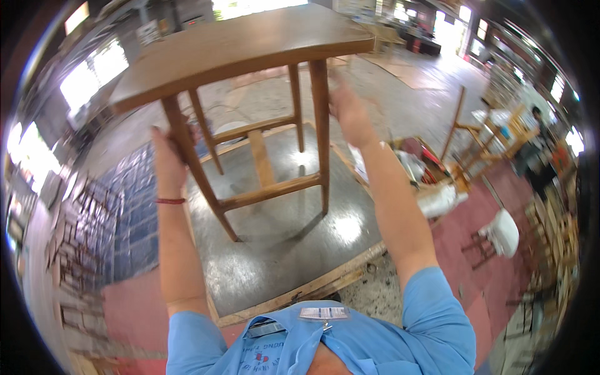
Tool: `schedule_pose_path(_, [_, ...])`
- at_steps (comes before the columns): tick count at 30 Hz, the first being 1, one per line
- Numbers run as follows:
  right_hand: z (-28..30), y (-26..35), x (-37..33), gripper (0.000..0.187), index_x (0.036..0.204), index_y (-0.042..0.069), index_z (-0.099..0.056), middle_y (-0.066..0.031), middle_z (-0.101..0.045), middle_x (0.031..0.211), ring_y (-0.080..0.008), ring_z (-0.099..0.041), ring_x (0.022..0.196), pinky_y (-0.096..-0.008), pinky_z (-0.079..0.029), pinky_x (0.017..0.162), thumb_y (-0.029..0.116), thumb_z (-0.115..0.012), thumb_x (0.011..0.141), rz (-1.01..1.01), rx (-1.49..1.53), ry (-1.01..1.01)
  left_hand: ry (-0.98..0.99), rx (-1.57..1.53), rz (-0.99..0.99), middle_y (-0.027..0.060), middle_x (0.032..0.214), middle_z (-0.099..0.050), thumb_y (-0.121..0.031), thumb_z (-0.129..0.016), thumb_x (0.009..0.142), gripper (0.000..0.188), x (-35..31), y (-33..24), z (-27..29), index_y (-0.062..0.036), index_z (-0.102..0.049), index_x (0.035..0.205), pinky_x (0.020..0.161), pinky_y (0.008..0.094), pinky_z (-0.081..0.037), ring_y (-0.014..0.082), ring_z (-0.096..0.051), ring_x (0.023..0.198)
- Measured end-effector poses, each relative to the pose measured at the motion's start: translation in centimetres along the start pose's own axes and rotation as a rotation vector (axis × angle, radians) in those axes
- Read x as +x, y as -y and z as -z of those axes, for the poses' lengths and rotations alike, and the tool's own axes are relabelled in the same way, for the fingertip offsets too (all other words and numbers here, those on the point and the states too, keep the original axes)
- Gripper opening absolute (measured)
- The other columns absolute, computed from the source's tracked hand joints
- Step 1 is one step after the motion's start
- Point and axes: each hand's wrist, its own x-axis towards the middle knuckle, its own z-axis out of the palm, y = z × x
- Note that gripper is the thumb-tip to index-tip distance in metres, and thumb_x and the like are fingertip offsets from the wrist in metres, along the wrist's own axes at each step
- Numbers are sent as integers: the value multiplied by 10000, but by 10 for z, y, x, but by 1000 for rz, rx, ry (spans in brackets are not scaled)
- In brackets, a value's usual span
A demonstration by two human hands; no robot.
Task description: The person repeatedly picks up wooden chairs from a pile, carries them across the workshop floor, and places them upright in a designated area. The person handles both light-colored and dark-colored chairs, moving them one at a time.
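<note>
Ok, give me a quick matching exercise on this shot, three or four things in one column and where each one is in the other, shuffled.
Things:
1. left hand
2. right hand
3. white stool
4. red wristband

Places:
A. on the red floor at the right
B. gripping the wooden table's front left leg
C. around the left wrist
D. raised beside the table's front right leg

Pairs: 1-B, 2-D, 3-A, 4-C

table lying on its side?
No, the wooden table stands upright on its legs, left hand gripping one leg, right hand by another.
</note>
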Motion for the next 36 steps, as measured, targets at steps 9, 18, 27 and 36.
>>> schedule_pose_path(9, [12, -175, -73, 380, 1155, -9, -382, -269, -611, 982, -457, -570, 960, -474, -435, 813, 255, -511, 912, -330, -623, 53, -467, 753, -53, 60, 797, -551, -268, -474, 944, 271, -60, 122, 4, -21, -531, 1042, 717, 299, -438, 151, -533, 754])
schedule_pose_path(18, [27, -178, -75, 464, 1223, -31, -396, -248, -600, 1066, -408, -565, 1018, -438, -430, 880, 300, -509, 918, -451, -555, 183, -377, 681, 78, 50, 858, -607, -287, -548, 916, 308, -61, 98, 14, -2, -561, 1033, 751, 312, -443, 139, -547, 819])
schedule_pose_path(27, [47, 18, 119, 492, 1150, 29, -536, -99, -650, 852, -183, -616, 813, -326, -483, 722, 459, -465, 922, -245, 72, -195, -457, 433, -337, 16, 726, -531, -440, -508, 922, 427, 54, -82, -19, -24, -571, 995, 547, 226, -416, 85, -475, 586])
schedule_pose_path(36, [16, 49, 133, 245, 938, 56, -573, -63, -603, 662, -146, -589, 576, -278, -471, 532, 285, -526, 864, -223, -31, -278, -467, 439, -195, -1, 720, -500, -314, -561, 867, 294, 61, -107, -38, -36, -581, 964, 523, 231, -423, 81, -466, 565])
